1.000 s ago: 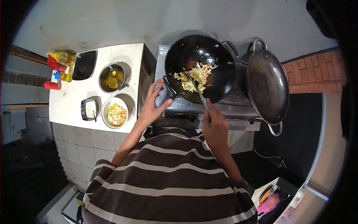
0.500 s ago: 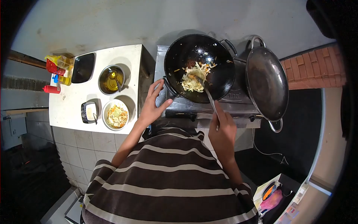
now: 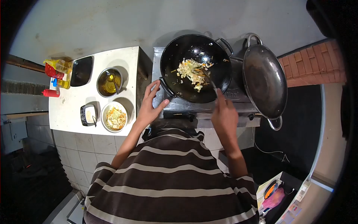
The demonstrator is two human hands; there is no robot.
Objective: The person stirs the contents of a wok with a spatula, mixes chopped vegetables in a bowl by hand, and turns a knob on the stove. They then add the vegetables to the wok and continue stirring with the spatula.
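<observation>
A black wok [image 3: 220, 76] sits on the stove, with chopped cabbage and carrot shreds [image 3: 190, 71] heaped in its middle. My right hand [image 3: 225, 115] is wrapped round the handle of a metal spatula [image 3: 210, 81], whose blade is in among the vegetables. At the wok's left side handle [image 3: 167, 89], my left hand [image 3: 150, 106] has its fingers stretched out and its thumb apart. Its fingertips are right at that handle.
A second, bare metal wok [image 3: 264, 80] stands at the right. On the white table [image 3: 71, 112] at left are a pot of oil [image 3: 109, 82], a bowl of shredded vegetables [image 3: 113, 116], a small black dish [image 3: 88, 115], a black tray [image 3: 82, 71] and a red bottle [image 3: 51, 93].
The spatula has pushed through the vegetables, spreading and turning the heap. My right hand has shifted slightly to the right; my left hand stays at the wok handle.
</observation>
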